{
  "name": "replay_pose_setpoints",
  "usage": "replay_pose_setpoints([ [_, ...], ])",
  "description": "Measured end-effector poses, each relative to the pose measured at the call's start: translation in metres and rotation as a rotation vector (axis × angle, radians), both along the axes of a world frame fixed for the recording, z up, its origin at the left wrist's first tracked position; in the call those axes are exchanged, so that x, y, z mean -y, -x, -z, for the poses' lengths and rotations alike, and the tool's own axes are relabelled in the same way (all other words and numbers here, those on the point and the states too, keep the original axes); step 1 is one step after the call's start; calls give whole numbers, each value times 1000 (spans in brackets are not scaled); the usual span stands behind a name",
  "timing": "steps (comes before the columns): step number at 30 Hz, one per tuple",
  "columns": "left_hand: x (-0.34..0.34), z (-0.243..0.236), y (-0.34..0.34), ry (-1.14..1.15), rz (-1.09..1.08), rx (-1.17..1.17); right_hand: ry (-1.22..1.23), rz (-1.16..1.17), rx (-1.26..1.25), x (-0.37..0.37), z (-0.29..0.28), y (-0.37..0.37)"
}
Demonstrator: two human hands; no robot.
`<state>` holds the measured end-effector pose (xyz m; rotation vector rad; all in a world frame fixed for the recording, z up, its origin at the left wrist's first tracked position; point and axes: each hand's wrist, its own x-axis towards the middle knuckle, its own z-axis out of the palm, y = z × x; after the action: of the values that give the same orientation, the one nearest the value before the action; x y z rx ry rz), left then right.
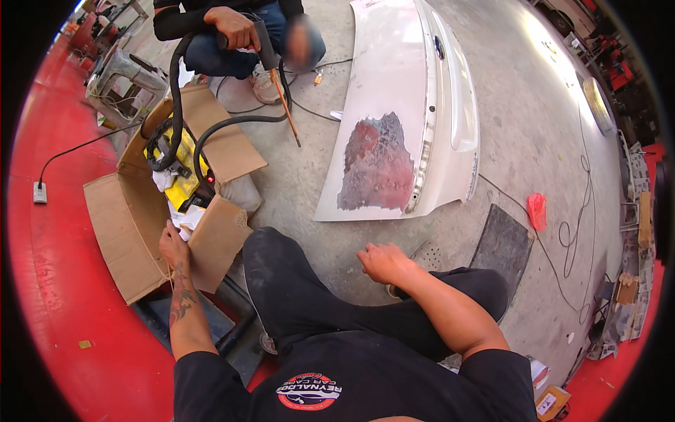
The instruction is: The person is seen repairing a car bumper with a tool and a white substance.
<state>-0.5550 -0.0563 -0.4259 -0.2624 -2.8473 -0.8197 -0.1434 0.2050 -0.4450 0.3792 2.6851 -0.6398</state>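
My left hand [174, 246] reaches over the near side of an open cardboard box [109, 228], beside white paper [188, 216]; its fingers are partly hidden. In the box lies a yellow-and-black machine [184, 172] with thick black cables. My right hand [384, 261] is loosely curled above my bent leg, with nothing visible in it. Across from me, a crouching person's hand [235, 28] grips a black pistol-shaped tool [264, 46] with a long copper-coloured rod [287, 105] pointing down. A white car trunk lid [383, 56] lies on the floor, with a patch [376, 165] of grey and reddish bare surface.
A black cable [77, 149] runs over the red floor to a white socket [40, 193]. Right of me are a dark mat [500, 246], a red plastic bag [536, 211] and loose cables [573, 239]. A grey plastic stool [126, 81] stands behind the box.
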Motion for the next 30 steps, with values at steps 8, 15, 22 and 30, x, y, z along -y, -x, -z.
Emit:
replay_pose_setpoints([
  [8,5,7,1,-2,6,17,12,0,-7,2,3,0],
  [15,1,1,3,-6,18,-8,-14,-4,5,-1,-3,2],
  [22,-2,-3,0,14,18,-29,-22,-7,-1,-2,-6,3],
  [30,-3,-3,-6,-40,18,-30,-29,-71,171,-2,-8,5],
])
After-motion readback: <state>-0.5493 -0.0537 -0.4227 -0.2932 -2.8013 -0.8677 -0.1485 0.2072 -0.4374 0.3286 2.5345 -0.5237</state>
